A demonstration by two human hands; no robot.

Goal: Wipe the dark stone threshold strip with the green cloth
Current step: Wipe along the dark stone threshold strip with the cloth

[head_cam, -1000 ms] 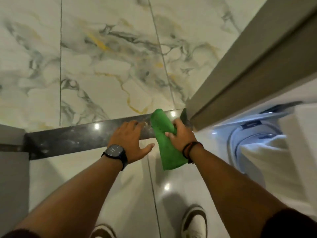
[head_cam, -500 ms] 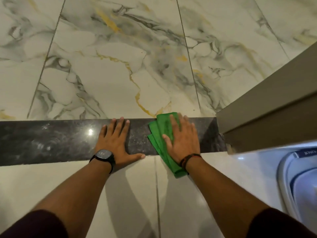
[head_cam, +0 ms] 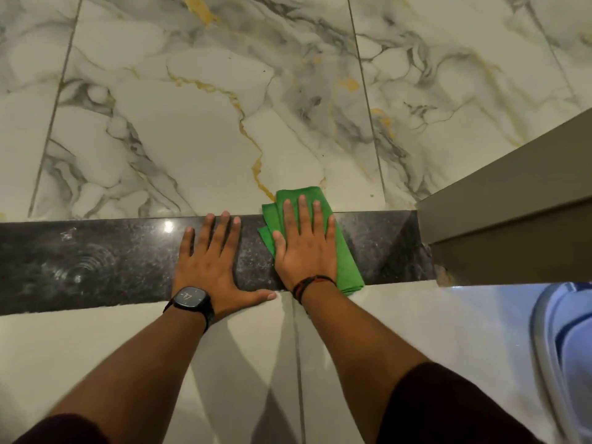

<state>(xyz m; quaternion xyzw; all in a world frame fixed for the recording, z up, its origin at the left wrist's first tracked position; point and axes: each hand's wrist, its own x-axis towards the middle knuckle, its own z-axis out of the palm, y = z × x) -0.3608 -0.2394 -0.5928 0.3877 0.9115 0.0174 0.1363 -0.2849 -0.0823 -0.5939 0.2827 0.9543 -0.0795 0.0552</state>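
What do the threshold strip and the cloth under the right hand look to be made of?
Threshold strip: probably polished dark stone, granite-like; it is speckled, mirrors a ceiling light, and shows pale swirl smears. Green cloth: soft folded fabric, possibly microfibre; matte, with layered edges. The right hand presses it flat.

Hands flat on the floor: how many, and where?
2. The left hand rests bare on the dark stone threshold strip; the right hand presses the folded green cloth beside it.
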